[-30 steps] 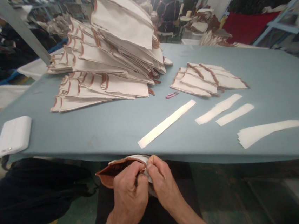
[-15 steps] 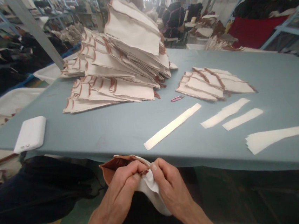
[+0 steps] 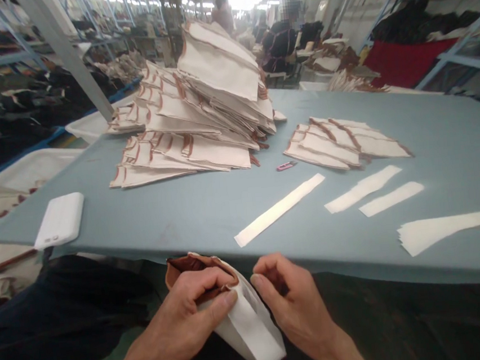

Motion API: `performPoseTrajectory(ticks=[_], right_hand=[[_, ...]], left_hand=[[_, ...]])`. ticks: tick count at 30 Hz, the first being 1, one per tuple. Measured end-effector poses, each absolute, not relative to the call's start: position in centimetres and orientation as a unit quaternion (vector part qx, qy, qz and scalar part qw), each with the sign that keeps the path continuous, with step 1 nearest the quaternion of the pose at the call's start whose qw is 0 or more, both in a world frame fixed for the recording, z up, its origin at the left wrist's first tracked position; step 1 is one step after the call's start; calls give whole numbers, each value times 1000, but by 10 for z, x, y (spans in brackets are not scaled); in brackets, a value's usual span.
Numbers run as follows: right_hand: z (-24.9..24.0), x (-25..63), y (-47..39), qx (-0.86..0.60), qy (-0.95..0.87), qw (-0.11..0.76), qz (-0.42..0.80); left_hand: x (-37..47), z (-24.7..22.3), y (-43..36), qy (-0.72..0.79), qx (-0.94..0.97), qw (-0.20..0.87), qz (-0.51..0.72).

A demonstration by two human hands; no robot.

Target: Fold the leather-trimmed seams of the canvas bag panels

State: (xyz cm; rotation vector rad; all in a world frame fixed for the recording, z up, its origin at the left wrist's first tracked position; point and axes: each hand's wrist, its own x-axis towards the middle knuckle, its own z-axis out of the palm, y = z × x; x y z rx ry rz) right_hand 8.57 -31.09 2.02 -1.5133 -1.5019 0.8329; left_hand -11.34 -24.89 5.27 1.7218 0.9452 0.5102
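My left hand (image 3: 197, 314) is closed on the brown-edged rim of a cream fabric pouch (image 3: 224, 331) with a brown lining, thumb outside and fingers inside the opening. A white strip (image 3: 258, 331) hangs from that rim down the pouch's right side. Just to the right, apart from the rim, my right hand (image 3: 292, 299) has its thumb and forefinger drawn together; anything pinched there is too small to make out. Both hands are in front of the table's near edge.
On the blue-green table (image 3: 175, 209) are a tall stack of cream fabric pieces (image 3: 221, 68), a smaller pile (image 3: 338, 145), pink thread snips (image 3: 286, 166), loose white strips (image 3: 281, 210) and a white power bank (image 3: 60, 219). White bins (image 3: 43, 165) stand at left. People sit farther back.
My right hand has come off the fabric and moved slightly right. The white strip, bunched between both hands before, now hangs down flat. My left hand keeps its hold on the rim.
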Motion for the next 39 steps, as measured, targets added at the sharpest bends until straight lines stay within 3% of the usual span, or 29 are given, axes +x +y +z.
performPoseTrajectory(ticks=[3, 7, 12, 17, 21, 25, 29, 32, 36, 39], right_hand=[[41, 101, -294, -472, -693, 437, 325], [66, 106, -277, -366, -767, 404, 340], [72, 106, -272, -368, -827, 341, 254], [71, 108, -273, -374, -844, 299, 242], [71, 104, -274, -376, -878, 271, 123], [67, 97, -275, -369, -890, 267, 4], [61, 95, -272, -361, -890, 276, -32], [60, 97, -270, -389, -871, 296, 42], [65, 100, -271, -446, -788, 297, 303], [67, 100, -272, -443, -767, 300, 353]], left_hand=[[-113, 64, -245, 377, 723, 535, 219], [-111, 71, -244, 389, 731, 518, 216], [-110, 75, -245, 382, 730, 530, 203], [-109, 79, -245, 376, 728, 539, 195], [-107, 73, -245, 383, 726, 537, 196], [-106, 66, -245, 390, 727, 532, 191], [-104, 63, -244, 400, 729, 528, 175], [-102, 64, -243, 402, 731, 528, 158], [-100, 64, -246, 384, 724, 546, 171], [-97, 62, -249, 393, 749, 493, 202]])
